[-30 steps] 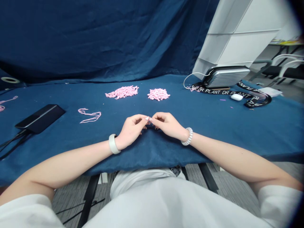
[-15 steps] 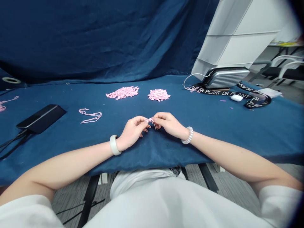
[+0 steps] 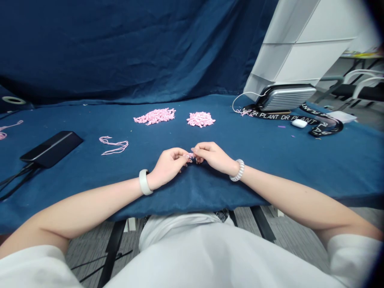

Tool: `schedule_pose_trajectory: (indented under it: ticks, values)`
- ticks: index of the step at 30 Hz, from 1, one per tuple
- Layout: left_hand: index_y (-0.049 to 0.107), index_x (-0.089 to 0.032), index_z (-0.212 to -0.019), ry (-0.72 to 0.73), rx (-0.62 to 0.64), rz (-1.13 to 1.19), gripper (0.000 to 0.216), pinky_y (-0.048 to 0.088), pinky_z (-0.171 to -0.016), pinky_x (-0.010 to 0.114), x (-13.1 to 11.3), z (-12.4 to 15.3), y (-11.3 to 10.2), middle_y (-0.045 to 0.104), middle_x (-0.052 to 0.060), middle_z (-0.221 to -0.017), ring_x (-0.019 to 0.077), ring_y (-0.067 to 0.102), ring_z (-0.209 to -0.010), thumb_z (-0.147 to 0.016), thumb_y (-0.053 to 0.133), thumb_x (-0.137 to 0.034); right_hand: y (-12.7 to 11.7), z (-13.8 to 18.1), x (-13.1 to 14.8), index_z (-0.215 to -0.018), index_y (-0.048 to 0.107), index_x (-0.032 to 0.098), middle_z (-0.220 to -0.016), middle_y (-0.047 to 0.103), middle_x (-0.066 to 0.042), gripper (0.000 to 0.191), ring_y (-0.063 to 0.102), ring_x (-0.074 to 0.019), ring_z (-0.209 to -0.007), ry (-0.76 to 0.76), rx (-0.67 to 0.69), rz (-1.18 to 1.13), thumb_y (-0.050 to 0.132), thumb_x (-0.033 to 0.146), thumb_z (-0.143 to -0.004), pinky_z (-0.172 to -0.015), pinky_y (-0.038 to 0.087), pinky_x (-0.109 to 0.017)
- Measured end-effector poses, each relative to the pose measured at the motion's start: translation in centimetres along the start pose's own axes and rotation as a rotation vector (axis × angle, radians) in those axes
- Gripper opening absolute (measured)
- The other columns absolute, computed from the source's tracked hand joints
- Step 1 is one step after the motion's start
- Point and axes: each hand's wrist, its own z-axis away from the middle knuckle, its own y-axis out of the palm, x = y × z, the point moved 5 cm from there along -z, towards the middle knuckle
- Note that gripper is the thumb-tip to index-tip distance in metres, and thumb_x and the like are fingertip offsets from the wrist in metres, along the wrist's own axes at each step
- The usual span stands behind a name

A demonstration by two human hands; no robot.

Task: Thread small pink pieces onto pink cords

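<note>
My left hand point(image 3: 168, 166) and my right hand point(image 3: 211, 157) meet at the fingertips over the blue cloth near the table's front edge. Between them they pinch a small pink piece point(image 3: 190, 155); both hands have their fingers curled round it. A white band sits on my left wrist and a white coil bracelet on my right. Farther back lie two heaps of small pink pieces, a flatter left heap point(image 3: 155, 116) and a rounder right heap point(image 3: 201, 119). A loose pink string point(image 3: 113, 145) lies to the left of my hands.
A black phone point(image 3: 51, 149) with cables lies at the left. At the back right stand a silver case point(image 3: 284, 97), a black printed lanyard point(image 3: 279, 116), a white earbud case point(image 3: 299, 123) and a white cabinet point(image 3: 303, 44). A tape roll point(image 3: 12, 101) sits far left.
My hands stay joined at the fingertips; the fingers have shifted slightly around the pink piece, and the hands have sunk a little toward the cloth.
</note>
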Motion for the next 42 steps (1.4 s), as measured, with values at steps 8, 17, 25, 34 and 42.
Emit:
schedule_pose_trajectory:
  ticks: [8, 17, 25, 34, 42]
  values:
    - [0.064, -0.014, -0.082, -0.091, -0.05, 0.082, 0.023, 0.04, -0.043, 0.016, 0.7, -0.27, -0.25, 0.066, 0.006, -0.077, 0.0114, 0.057, -0.064, -0.076, 0.059, -0.035, -0.42, -0.18, -0.14, -0.067, 0.056, 0.014, -0.06, 0.054, 0.0, 0.029, 0.049, -0.0085, -0.055, 0.037, -0.062, -0.055, 0.053, 0.04, -0.08, -0.056, 0.041, -0.022]
    - [0.063, -0.013, -0.081, -0.13, -0.067, 0.095, 0.019, 0.039, -0.043, 0.014, 0.71, -0.42, -0.19, 0.066, 0.005, -0.075, 0.0093, 0.056, -0.061, -0.076, 0.055, -0.03, -0.53, -0.29, -0.45, -0.071, 0.058, 0.014, -0.061, 0.053, 0.001, 0.02, 0.049, -0.0084, -0.055, 0.004, -0.063, -0.005, 0.051, 0.031, -0.079, -0.056, 0.041, -0.022]
    - [0.062, -0.013, -0.08, -0.115, -0.04, 0.128, 0.023, 0.039, -0.042, 0.015, 0.54, -0.42, -0.22, 0.064, 0.004, -0.074, 0.0096, 0.055, -0.061, -0.077, 0.057, -0.035, -0.25, 0.0, 0.23, -0.079, 0.059, 0.014, -0.072, 0.058, 0.0, 0.015, 0.052, -0.0084, -0.06, -0.052, -0.057, -0.024, 0.054, 0.028, -0.079, -0.059, 0.044, -0.022]
    - [0.063, -0.012, -0.078, -0.086, -0.015, 0.127, 0.027, 0.039, -0.043, 0.014, 0.68, -0.5, -0.17, 0.063, 0.004, -0.073, 0.0092, 0.055, -0.061, -0.078, 0.059, -0.039, -0.41, -0.01, 0.33, -0.087, 0.068, 0.014, -0.085, 0.066, -0.005, 0.021, 0.058, -0.0137, -0.074, -0.216, -0.097, 0.133, 0.06, 0.032, -0.079, -0.069, 0.046, -0.027]
    - [0.06, -0.013, -0.079, -0.148, -0.029, 0.218, 0.029, 0.04, -0.042, 0.015, 0.94, -0.62, -0.19, 0.063, 0.005, -0.074, 0.0094, 0.056, -0.059, -0.081, 0.052, -0.041, -0.86, -0.17, 0.12, -0.08, 0.066, 0.012, -0.075, 0.065, -0.004, 0.017, 0.054, -0.01, -0.063, -0.163, -0.125, 0.142, 0.058, 0.027, -0.079, -0.061, 0.044, -0.023]
